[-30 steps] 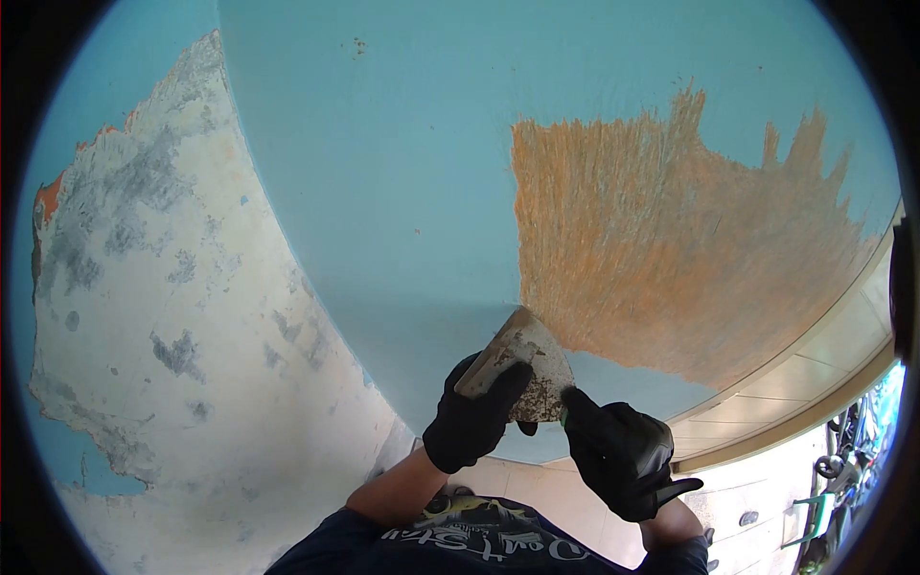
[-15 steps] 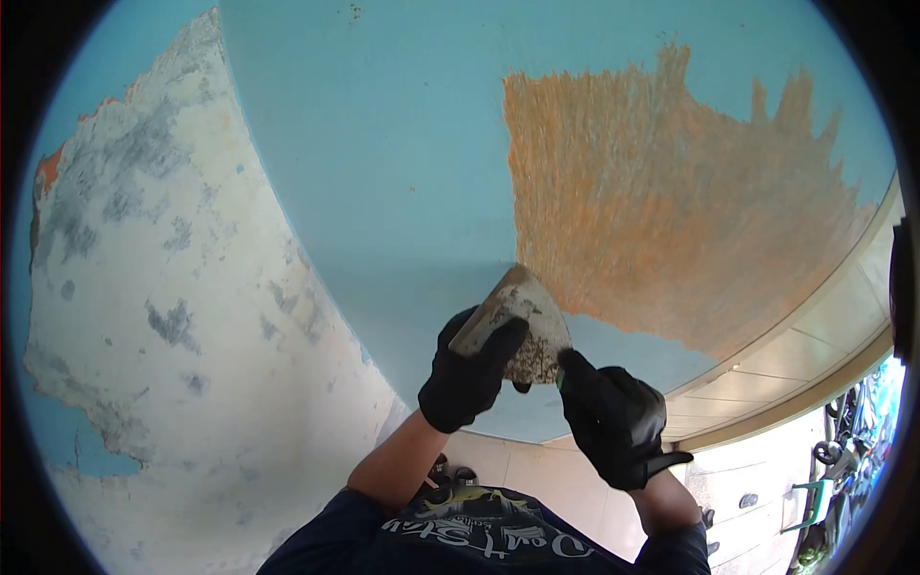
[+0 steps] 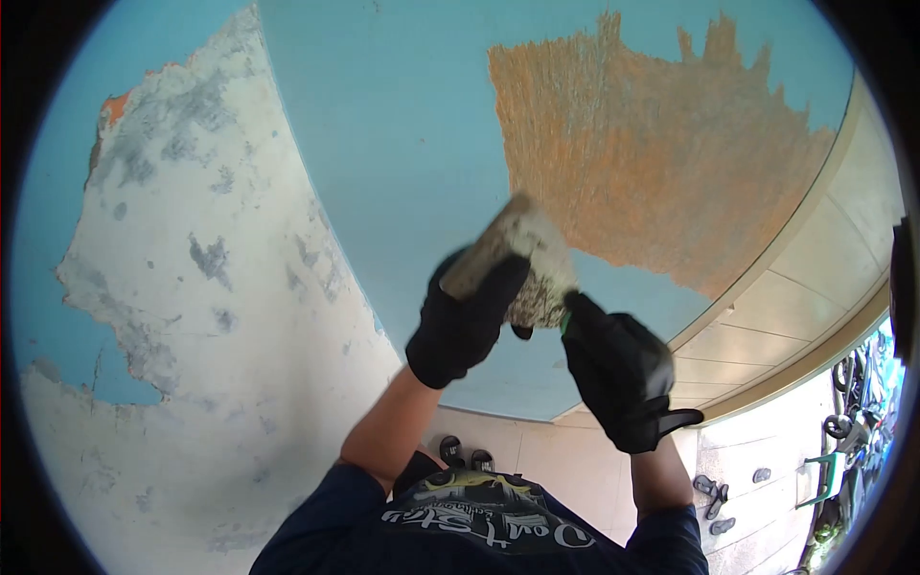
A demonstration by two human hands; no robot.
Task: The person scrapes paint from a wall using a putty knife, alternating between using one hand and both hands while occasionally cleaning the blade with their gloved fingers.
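Note:
Both my hands wear black gloves and hold one scraper (image 3: 539,254), in front of the wall. My left hand (image 3: 458,326) is closed on its wide, dirty blade from the left, thumb across the front. The blade is crusted with grey and brown residue, and its upper corner points up. My right hand (image 3: 621,379) wraps around the handle at lower right; a bit of green shows by the fingers and the rest is hidden. Behind the blade's upper edge, in this view, lies the border between blue paint (image 3: 412,125) and a brushed orange-brown patch (image 3: 661,153).
On the left, a whitish wall area (image 3: 192,316) has grey blotches and ragged edges. Tiled trim (image 3: 767,316) curves along the right. Dark sandals (image 3: 711,494) lie on the floor, with a green-edged stool (image 3: 822,479) and parked motorbikes (image 3: 848,422) at far right.
The wall and orange-brown patch have shifted upward in view as the camera moved. Both hands and the scraper sit higher in the picture, the blade now blurred. The grip is the same.

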